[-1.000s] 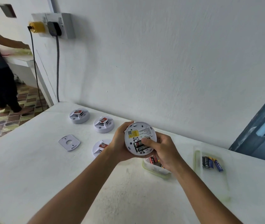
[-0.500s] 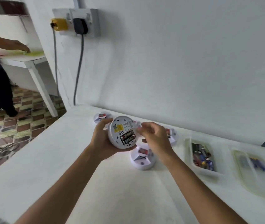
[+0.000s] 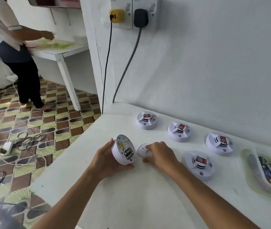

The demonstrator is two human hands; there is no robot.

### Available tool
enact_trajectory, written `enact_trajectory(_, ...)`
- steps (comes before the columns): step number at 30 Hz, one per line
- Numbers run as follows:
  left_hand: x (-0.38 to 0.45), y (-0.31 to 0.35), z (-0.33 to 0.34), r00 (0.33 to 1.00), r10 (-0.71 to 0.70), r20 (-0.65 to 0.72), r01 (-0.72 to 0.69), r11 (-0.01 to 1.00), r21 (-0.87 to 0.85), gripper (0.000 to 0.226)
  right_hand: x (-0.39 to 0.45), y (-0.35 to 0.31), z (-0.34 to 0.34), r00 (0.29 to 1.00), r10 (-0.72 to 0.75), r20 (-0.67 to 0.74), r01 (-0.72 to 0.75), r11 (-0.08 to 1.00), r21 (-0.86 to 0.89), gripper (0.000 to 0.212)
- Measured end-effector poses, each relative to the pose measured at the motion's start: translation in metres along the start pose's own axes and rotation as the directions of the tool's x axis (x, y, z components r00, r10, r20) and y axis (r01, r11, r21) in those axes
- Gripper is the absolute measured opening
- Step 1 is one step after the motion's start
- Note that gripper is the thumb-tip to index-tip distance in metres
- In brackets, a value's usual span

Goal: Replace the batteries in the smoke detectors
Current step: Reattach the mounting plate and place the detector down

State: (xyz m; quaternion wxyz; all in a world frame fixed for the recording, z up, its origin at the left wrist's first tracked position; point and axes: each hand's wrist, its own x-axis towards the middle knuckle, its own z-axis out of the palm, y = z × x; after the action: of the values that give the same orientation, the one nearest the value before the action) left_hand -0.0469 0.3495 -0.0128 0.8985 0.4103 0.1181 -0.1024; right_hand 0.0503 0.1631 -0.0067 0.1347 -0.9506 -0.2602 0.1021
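A: What are the hands doing, nearest first?

B: The left hand (image 3: pixel 105 160) is gripping an open smoke detector (image 3: pixel 124 150) on edge, just above the white table (image 3: pixel 131 200), its back facing right. Two batteries (image 3: pixel 128 152) are sitting in the compartment; a yellow label is showing above them, its print too small to read.

A: And the other one?

B: The right hand (image 3: pixel 160 154) is curling its fingers over a white cover plate (image 3: pixel 141 150) lying just right of that detector. It is hiding much of the plate (I cannot tell whether the plate is lifted or flat on the table).

A: Farther right?

B: A clear tray (image 3: pixel 267 177) is lying at the right edge, cut off by the frame; the dark cells in it are blurring together.

A: Beyond the hands?

B: Four closed detectors are resting face up: one (image 3: pixel 198 165) near the right wrist, one (image 3: pixel 219 143) behind it, then two (image 3: pixel 179 131) (image 3: pixel 146 120) toward the wall. Higher up, a yellow plug (image 3: pixel 117 16) and a black plug (image 3: pixel 140 18) are sitting in wall sockets. Far left, another person (image 3: pixel 14 52) is standing at a second table, head out of frame.
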Motion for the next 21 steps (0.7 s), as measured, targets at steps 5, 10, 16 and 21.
enact_trajectory(5, 0.001, -0.006, -0.011, 0.998, 0.025, 0.056, -0.022, 0.998, -0.054, 0.082, 0.005, -0.003, -0.001, 0.998, 0.024, -0.056, -0.021, 0.999, 0.049, 0.047)
enact_trajectory(10, 0.005, -0.006, -0.013, 0.992, 0.029, 0.123, -0.023, 0.998, -0.055, 0.08, 0.004, -0.018, -0.018, 0.998, 0.056, -0.036, -0.024, 0.807, 0.59, 0.079)
enact_trajectory(16, 0.007, -0.006, -0.014, 0.984, 0.054, 0.168, -0.05, 0.998, -0.026, 0.064, 0.008, -0.05, -0.019, 0.986, -0.166, 0.014, 0.127, 0.801, 0.586, 0.043)
enact_trajectory(21, 0.009, -0.007, -0.017, 0.985, 0.047, 0.168, -0.042, 0.999, -0.031, 0.062, 0.013, -0.05, -0.02, 0.987, -0.149, 0.053, 0.09, 0.804, 0.587, 0.039)
